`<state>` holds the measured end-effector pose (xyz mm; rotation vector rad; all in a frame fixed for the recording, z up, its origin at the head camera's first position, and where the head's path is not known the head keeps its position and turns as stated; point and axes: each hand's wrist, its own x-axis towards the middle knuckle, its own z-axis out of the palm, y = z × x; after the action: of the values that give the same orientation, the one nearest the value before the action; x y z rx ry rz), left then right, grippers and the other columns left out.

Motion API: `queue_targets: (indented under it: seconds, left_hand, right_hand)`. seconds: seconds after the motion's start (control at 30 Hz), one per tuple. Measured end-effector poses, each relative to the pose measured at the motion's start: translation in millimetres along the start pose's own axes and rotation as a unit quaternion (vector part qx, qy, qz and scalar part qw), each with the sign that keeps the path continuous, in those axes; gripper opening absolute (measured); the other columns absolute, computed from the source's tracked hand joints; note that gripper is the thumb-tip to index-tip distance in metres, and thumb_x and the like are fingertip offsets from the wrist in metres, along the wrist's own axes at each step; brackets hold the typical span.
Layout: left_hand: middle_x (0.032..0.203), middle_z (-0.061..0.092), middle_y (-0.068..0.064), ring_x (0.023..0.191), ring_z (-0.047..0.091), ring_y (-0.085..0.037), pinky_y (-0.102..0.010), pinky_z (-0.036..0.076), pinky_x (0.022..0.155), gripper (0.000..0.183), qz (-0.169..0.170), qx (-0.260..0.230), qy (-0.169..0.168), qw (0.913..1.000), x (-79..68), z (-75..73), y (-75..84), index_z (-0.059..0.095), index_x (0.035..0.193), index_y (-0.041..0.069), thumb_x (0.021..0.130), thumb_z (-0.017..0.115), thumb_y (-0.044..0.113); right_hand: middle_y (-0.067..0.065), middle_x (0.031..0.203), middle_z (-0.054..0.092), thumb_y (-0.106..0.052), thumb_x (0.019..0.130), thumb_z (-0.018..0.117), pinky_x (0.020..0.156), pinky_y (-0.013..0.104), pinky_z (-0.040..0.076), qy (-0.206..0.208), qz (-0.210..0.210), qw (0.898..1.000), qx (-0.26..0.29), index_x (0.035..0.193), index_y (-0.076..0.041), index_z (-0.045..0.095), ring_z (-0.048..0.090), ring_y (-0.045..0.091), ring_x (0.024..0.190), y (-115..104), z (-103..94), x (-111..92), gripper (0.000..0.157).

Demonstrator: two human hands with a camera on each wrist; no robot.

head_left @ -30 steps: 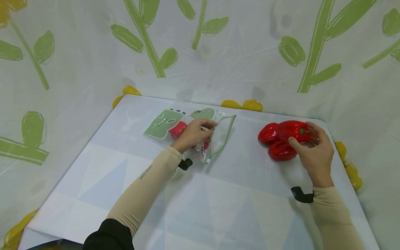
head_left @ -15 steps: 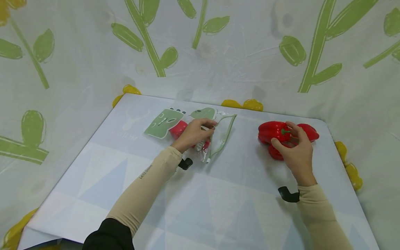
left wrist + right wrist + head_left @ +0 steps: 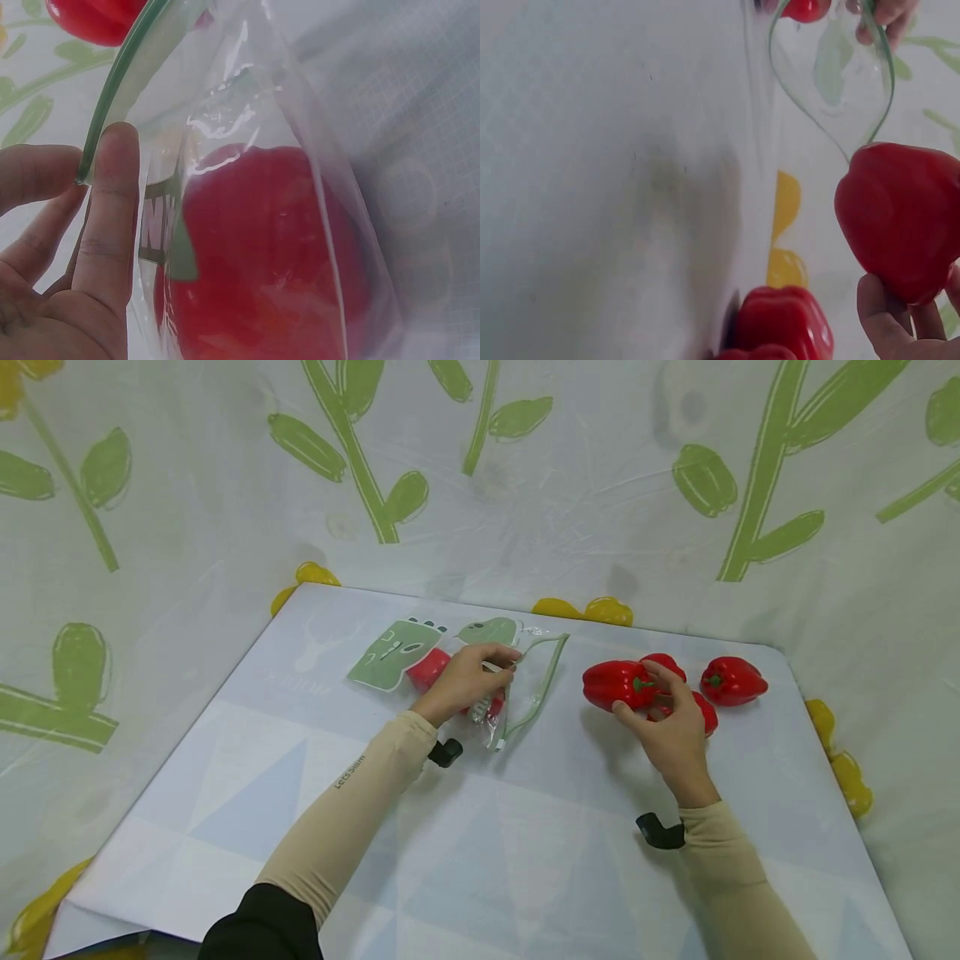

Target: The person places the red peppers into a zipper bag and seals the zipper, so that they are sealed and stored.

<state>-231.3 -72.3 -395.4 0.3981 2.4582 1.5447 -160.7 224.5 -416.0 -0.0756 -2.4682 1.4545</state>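
Observation:
My left hand pinches the green zip rim of a clear zip bag lying on the table with cartoon prints. Inside it is a red bell pepper, large in the left wrist view; more red shows at the bag's printed end. The bag's mouth gapes toward the right, as the right wrist view shows. With fingertips and thumb, my right hand holds another red bell pepper by its stem end, raised over the table. Its blunt end faces the bag.
Several red bell peppers lie at the right: one alone, one behind my right fingers, and one partly hidden by that hand. The white table ends at a plant-print curtain behind.
My right hand has lifted a pepper from the right-hand group and carried it left toward the bag, uncovering the peppers behind. My left hand and the bag have stayed put.

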Motion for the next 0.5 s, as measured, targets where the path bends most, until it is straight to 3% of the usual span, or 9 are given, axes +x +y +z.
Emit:
queue_targets:
  seconds: [0.27,0.5]
  left_hand:
    - [0.118,0.067,-0.007,0.087,0.069,-0.020,-0.030,0.058,0.080,0.029,-0.009,-0.011,-0.002,0.9999,-1.1,0.1,1.9,0.069,0.126,0.013,0.097,0.066,0.013]
    - [0.116,0.066,-0.002,0.089,0.068,-0.020,-0.030,0.058,0.082,0.031,-0.011,-0.001,-0.001,0.9999,-1.2,-0.5,1.2,0.069,0.128,0.014,0.098,0.066,0.016]
  right_hand:
    - [0.006,0.147,0.050,-0.030,0.086,0.083,0.103,0.051,0.050,-0.049,0.012,0.998,0.025,0.152,-0.023,0.044,0.046,0.026,0.128,3,16.4,-4,0.077]
    - [0.006,0.149,0.048,-0.034,0.087,0.082,0.103,0.043,0.050,-0.116,0.026,0.990,0.074,0.152,-0.022,0.043,0.051,0.029,0.129,4,32.8,-5,0.077]
